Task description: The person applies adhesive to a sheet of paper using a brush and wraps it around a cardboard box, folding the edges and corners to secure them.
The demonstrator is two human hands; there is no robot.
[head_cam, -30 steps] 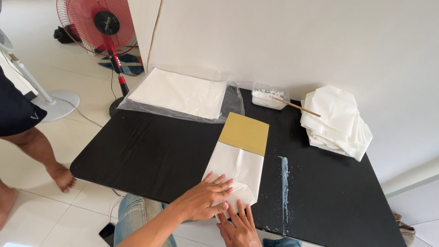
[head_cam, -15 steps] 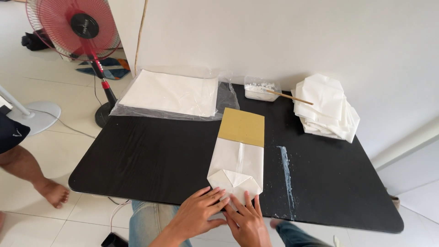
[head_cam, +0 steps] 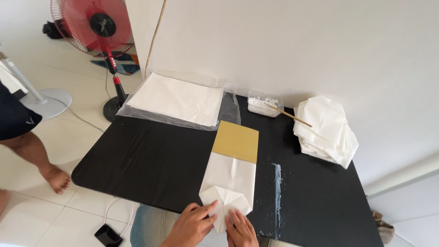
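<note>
At the near table edge we press our left hand (head_cam: 194, 224) and right hand (head_cam: 241, 231) flat, fingers stretched, on the folded end of the white paper bag (head_cam: 228, 187); neither hand grips anything. The bag lies on the black table (head_cam: 146, 160), over a yellow card (head_cam: 236, 141). Farther away we see a glue tub (head_cam: 264, 103), folded bags (head_cam: 325, 130) and plastic-wrapped sheets (head_cam: 176, 98).

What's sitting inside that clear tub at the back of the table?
The clear tub holds a white paste, and a thin wooden stick rests in it, its handle jutting out toward the stack of folded white sheets. The stick's tip is buried in the paste, unseen.
</note>
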